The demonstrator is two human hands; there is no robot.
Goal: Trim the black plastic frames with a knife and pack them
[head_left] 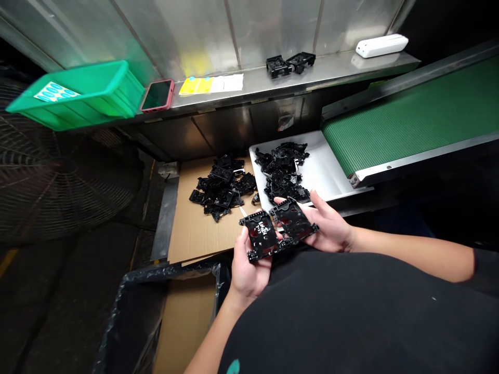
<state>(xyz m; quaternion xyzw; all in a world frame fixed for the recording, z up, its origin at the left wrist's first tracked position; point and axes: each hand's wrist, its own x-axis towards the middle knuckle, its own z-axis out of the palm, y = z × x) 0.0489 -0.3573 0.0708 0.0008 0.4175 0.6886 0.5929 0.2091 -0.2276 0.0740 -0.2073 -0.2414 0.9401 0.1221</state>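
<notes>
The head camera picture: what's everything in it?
crate: one, green, steel shelf
phone: one, pink, shelf
papers: some, yellow-white, shelf
moulded parts: two, black, shelf
device: one, white, shelf
conveyor belt: one, green, right
tray: one, white, below belt
tray parts: many, black, tray
cardboard parts: many, black, cardboard
cardboard sheet: one, brown, centre
fan: one, dark, left
bin: one, black, bottom
held part: one, black, both hands
left hand: one, under held part
right hand: one, under its edge

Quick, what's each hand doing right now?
Left hand: holding the black plastic frame at its left end, fingers under it.
Right hand: holding the same frame at its right end.
</notes>
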